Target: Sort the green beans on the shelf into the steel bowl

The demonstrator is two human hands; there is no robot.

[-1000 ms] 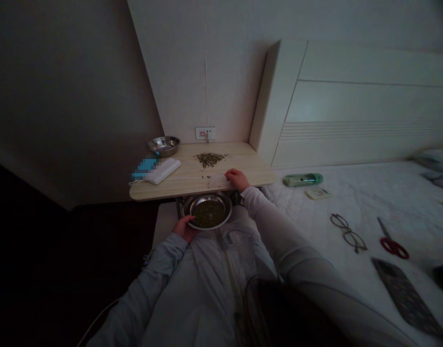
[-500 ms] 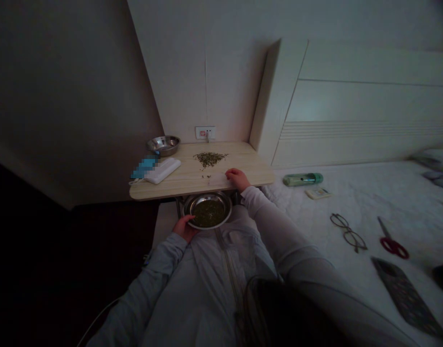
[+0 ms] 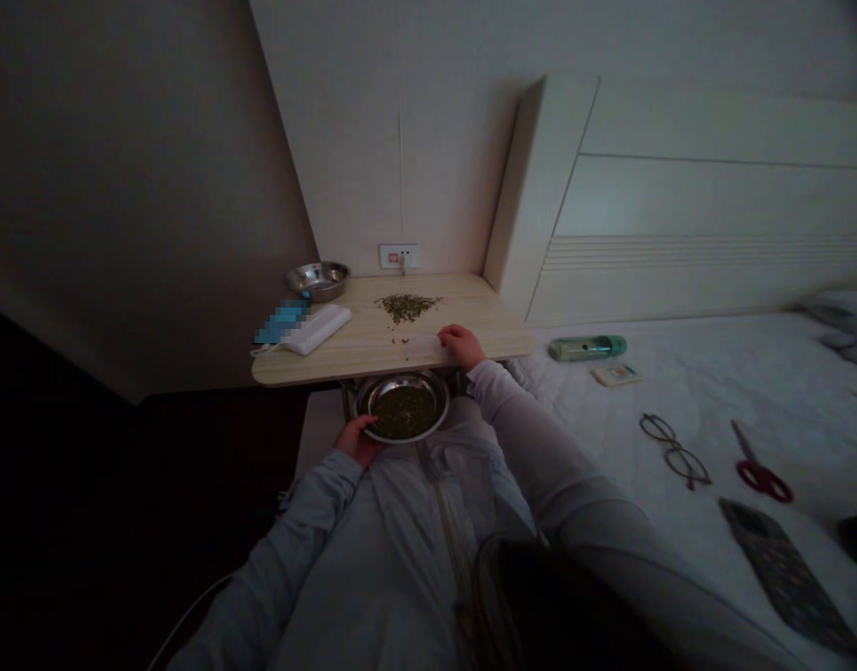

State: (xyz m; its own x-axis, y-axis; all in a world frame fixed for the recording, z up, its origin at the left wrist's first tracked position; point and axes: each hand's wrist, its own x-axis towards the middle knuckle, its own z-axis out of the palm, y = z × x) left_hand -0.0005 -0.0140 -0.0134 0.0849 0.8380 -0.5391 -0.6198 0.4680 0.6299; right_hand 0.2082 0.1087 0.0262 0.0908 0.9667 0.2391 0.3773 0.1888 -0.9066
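Below the front edge of the wooden table, my left hand grips the rim of a metal bowl with green grains in it. My right hand rests at the table's front edge, its fingers closed on a thin, clear plastic piece that lies over the wood. A pile of small green grains is spread farther back on the table. A few loose grains lie between the pile and the plastic piece.
At the table's left are another metal bowl, a white power bank and a blurred blue thing. On the bed are a green bottle, glasses, red-handled scissors and a patterned phone case.
The clear plastic piece shows more plainly under my right hand, which has barely moved. My left hand and its bowl are in the same place.
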